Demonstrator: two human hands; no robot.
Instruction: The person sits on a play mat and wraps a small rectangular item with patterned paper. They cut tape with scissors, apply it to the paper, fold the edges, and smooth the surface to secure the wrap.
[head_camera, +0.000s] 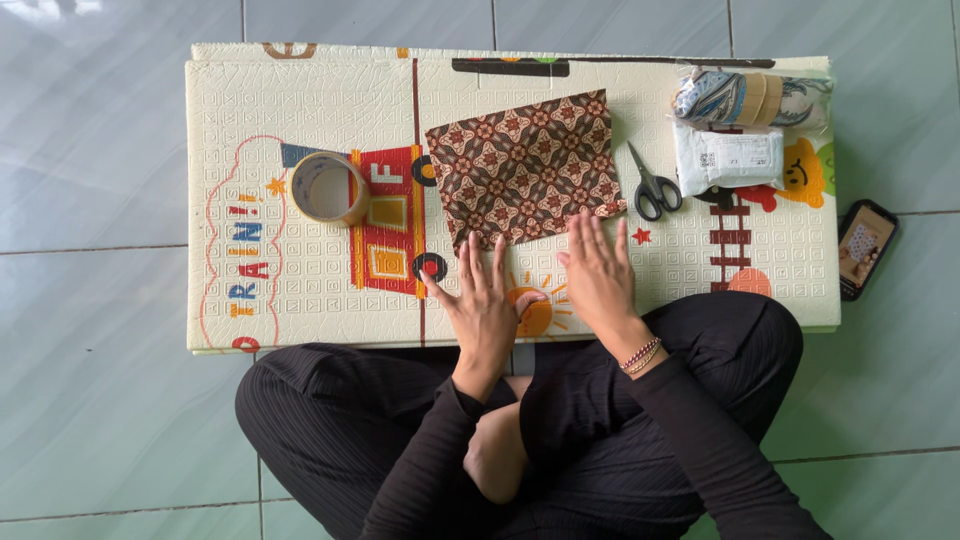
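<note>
A flat parcel wrapped in brown patterned paper (522, 165) lies on a folded cream play mat (300, 290) with a train picture. My left hand (483, 305) rests flat on the mat, fingers spread, its fingertips at the parcel's near edge. My right hand (598, 272) also lies flat and open, its fingertips touching the parcel's near right corner. Neither hand holds anything.
A roll of brown packing tape (329, 187) stands left of the parcel. Black-handled scissors (651, 185) lie to its right, beside a white plastic parcel (728, 160) and a marbled bundle (745, 97). A phone (866, 247) lies on the grey tiled floor at right.
</note>
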